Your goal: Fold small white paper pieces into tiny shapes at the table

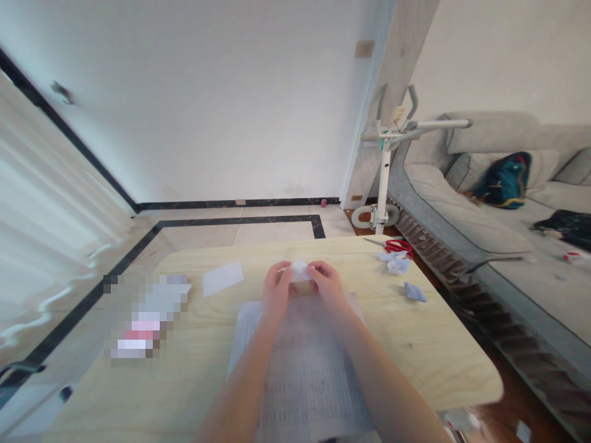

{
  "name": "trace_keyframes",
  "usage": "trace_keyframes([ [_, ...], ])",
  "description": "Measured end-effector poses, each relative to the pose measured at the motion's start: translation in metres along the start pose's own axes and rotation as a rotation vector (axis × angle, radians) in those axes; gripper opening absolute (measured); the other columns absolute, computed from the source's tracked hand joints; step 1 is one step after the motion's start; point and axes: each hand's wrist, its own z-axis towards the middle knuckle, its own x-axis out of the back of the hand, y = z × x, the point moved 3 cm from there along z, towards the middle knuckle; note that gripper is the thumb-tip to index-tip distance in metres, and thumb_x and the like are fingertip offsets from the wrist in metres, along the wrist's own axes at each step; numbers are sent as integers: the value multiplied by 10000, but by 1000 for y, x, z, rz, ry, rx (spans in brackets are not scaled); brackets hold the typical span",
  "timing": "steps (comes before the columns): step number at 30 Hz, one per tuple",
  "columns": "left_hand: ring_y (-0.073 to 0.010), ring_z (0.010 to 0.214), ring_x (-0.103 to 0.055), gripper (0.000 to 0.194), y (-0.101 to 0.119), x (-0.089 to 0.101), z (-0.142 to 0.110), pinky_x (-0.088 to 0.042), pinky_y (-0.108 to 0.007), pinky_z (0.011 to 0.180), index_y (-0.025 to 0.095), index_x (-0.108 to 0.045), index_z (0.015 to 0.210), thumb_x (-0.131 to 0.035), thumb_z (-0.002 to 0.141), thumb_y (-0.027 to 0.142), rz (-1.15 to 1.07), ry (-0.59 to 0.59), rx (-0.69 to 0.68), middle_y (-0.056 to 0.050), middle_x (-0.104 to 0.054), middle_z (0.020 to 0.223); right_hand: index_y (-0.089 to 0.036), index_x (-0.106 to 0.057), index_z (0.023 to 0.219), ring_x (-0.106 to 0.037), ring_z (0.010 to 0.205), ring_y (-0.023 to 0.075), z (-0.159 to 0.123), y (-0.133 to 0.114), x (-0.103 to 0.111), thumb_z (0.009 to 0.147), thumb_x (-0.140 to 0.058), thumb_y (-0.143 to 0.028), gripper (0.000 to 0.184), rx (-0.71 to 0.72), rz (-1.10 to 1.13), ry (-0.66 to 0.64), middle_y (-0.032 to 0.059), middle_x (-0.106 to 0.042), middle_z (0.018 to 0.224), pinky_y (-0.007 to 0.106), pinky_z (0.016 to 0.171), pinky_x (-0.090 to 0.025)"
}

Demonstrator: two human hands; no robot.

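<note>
A small piece of folded white paper (300,269) is pinched between my two hands, just above the far edge of a printed sheet. My left hand (277,288) grips its left side, and my right hand (327,284) has the right side between thumb and fingers. Beneath my forearms lies the printed sheet (309,375), its text too blurred to read. To the left of my hands a blank white sheet (223,279) rests flat on the wooden table (203,357).
Red-handled scissors (398,247) lie at the table's far right corner beside crumpled or folded paper (396,263). Nearer sits another folded paper piece (414,292). A pixelated item (154,314) is on the left. Beyond the right edge stand a grey sofa (480,227) and white exercise equipment (384,166).
</note>
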Motion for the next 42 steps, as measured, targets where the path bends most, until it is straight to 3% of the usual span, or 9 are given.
trace_keyframes([
  [6,-102,461,-524,322,1,-4,-1,-403,-197,428,160,-565,734,-583,748,481,49,-64,35,17,-561,564,-197,-580,681,-365,382,78,1,0,2,638,-682,-398,230,8,15,39,-72,-433,433,219,387,-256],
  [11,-102,477,-510,302,3,-3,-2,-398,-200,450,172,-568,704,-561,771,467,99,-56,0,23,-544,551,-189,-586,648,-325,380,74,0,1,0,713,-602,-484,302,-2,14,-6,-64,-397,432,222,381,-222],
  [16,-77,419,-415,331,11,-3,-4,-323,-192,424,170,-564,636,-536,793,460,195,-58,-90,42,-459,484,-177,-585,649,-246,353,60,-1,2,-2,704,-611,-510,338,-27,20,-28,-83,-316,388,221,365,-150],
  [24,-80,348,-421,373,11,-4,-5,-307,-192,356,156,-636,839,-530,783,509,156,-102,-33,20,-549,496,-184,-499,561,-294,356,62,-3,-1,-2,730,-587,-518,384,-25,23,-21,-73,-360,396,220,369,-195],
  [32,-78,279,-366,448,12,-4,-8,-260,-174,297,147,-667,970,-516,785,525,216,-132,28,60,-444,359,-173,-522,582,-233,335,51,-2,0,-2,714,-597,-530,387,-55,31,-2,-85,-304,369,221,351,-125],
  [37,-59,289,-364,431,10,-4,-5,-244,-166,290,142,-645,990,-523,787,503,171,-124,34,35,-546,461,-171,-526,583,-239,331,52,0,2,0,735,-580,-521,385,-66,15,16,-84,-312,362,220,349,-126],
  [42,-36,297,-366,390,10,-5,-4,-237,-167,302,130,-633,899,-523,790,488,113,-137,31,-17,-641,606,-183,-457,505,-297,345,59,-1,0,0,759,-562,-498,418,-8,3,10,-66,-363,384,219,362,-198],
])
